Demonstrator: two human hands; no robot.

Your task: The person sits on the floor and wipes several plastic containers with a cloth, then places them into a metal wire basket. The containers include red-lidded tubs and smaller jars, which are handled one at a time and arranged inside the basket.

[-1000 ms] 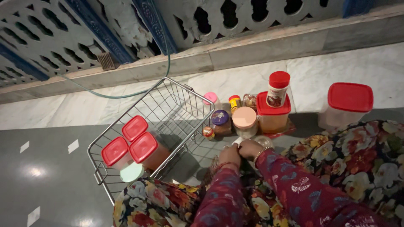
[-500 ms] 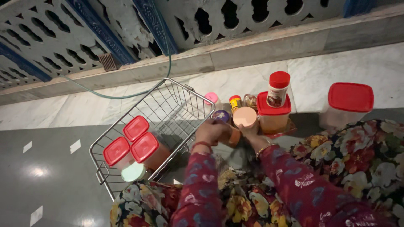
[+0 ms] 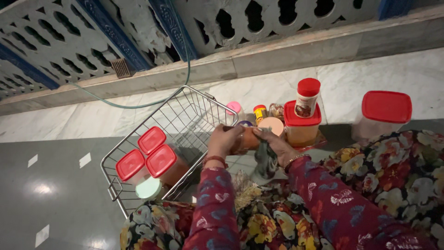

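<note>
My left hand grips a brown-filled jar, lifted on its side just right of the wire basket. My right hand touches the jar's other end and holds a dark cloth that hangs below it. Behind the hands stand a jar with a peach lid, a purple-lidded jar mostly hidden, a small yellow bottle and a pink-lidded jar.
The wire basket holds three red-lidded containers and a pale green lid. A red-capped bottle stands on an orange box with a red lid. A large red-lidded tub sits right. A green hose runs along the wall.
Both hands rose from the floor near my lap to the jars. My left hand took the brown jar and tipped it up; the cloth now hangs from my right hand.
</note>
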